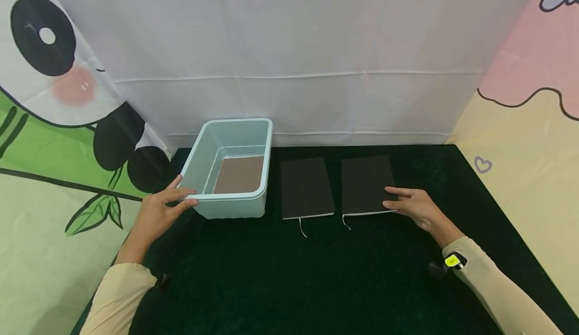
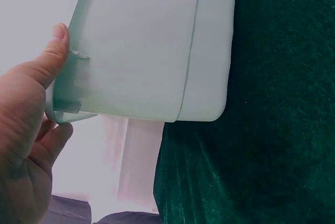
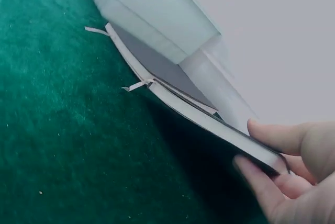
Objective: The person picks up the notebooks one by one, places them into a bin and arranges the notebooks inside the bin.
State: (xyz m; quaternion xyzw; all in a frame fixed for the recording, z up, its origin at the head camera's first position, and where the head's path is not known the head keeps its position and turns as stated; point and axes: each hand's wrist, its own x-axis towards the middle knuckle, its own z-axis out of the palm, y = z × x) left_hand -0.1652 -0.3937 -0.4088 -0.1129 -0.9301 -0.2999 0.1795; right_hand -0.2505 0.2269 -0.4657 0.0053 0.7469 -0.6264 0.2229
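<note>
My left hand point(image 1: 160, 209) grips the front left corner of a pale blue-green plastic bin point(image 1: 232, 206); in the left wrist view its thumb and fingers lie at the rim. A flat brownish rectangle point(image 1: 239, 174) lies in the bottom of the bin. To the right are two black notebooks with white ribbon markers: a left one point(image 1: 306, 187) and a right one point(image 1: 365, 182). My right hand point(image 1: 413, 208) pinches the right notebook by its right edge. In the right wrist view that notebook's edge point(image 3: 209, 122) is raised, with dark shadow underneath.
A dark green velvety cloth point(image 1: 289, 280) covers the table. Behind it hangs a creased white sheet point(image 1: 307, 64), close to the bin's back. Printed cartoon cloths point(image 1: 59, 139) flank the table on both sides.
</note>
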